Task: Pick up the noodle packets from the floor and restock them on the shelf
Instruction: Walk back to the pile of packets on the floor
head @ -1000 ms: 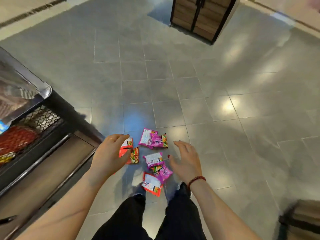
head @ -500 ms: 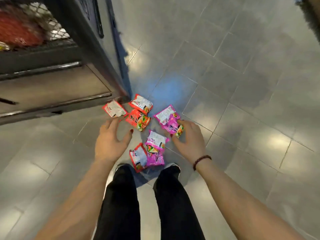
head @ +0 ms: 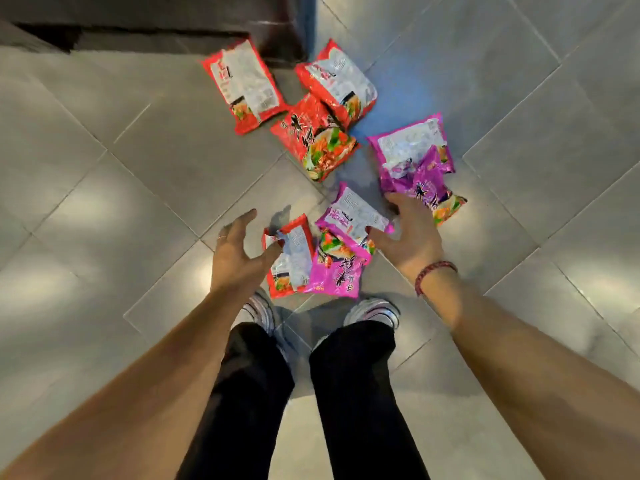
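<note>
Since the head view is the only one supplied, all findings rest on it.

Eight noodle packets (head: 315, 136) lie in a loose cluster on the tiled floor (head: 104, 174), four red and four purple, several overlapping. The cluster runs from the dark shelf base (head: 156, 15) at the top of the frame down to the person's shoes (head: 375, 311).

The left hand (head: 237, 252) is spread, fingers apart and slightly bent. Its thumb touches the edge of the nearest red packet (head: 292, 258), with no grip formed.

The right hand (head: 412, 235) is likewise splayed. Its thumb is against a purple packet lying face down (head: 356, 213) and a fingertip is on the purple packet beyond it (head: 429, 192). Neither is clamped.

Assessment: the task is at its very start. No packet is lifted and none is seen on the shelf, whose tiers are out of view. All eight remain to be gathered and restocked.
</note>
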The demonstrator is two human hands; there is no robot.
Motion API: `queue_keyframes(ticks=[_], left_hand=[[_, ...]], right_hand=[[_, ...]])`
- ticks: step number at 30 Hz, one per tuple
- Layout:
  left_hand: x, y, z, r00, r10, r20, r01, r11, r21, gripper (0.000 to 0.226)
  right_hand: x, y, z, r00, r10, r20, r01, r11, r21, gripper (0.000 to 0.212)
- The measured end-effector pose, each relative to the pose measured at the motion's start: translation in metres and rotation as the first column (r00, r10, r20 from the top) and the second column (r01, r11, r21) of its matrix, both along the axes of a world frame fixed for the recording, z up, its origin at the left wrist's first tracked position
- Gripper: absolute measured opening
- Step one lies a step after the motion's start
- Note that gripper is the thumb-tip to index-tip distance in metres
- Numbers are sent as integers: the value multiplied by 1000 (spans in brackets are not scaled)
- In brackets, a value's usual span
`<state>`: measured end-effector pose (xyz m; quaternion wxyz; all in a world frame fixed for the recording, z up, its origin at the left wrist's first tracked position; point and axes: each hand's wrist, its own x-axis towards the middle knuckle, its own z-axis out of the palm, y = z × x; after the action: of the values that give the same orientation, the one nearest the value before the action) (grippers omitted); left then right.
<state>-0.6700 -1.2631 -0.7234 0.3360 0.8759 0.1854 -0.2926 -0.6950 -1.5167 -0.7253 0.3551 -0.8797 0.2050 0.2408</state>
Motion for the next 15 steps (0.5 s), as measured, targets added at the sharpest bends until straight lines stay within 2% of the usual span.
queue_keyframes(ticks=[6, 12, 15], left_hand=[[-27, 22, -117, 970, 156, -188, -160, 987, -8, 84], [-58, 29, -182, 966, 92, -240, -108, 993, -56, 97], [-71, 23, -204, 977, 67, -201, -82, 994, -68, 97]], right_hand=[[-3, 20, -109, 992, 87, -88, -95, 992, -84, 81], [-13, 29, -175, 983, 112, -142, -129, 985, -118, 99], [-17, 34, -194, 979, 144, -146, -160, 982, -101, 101]])
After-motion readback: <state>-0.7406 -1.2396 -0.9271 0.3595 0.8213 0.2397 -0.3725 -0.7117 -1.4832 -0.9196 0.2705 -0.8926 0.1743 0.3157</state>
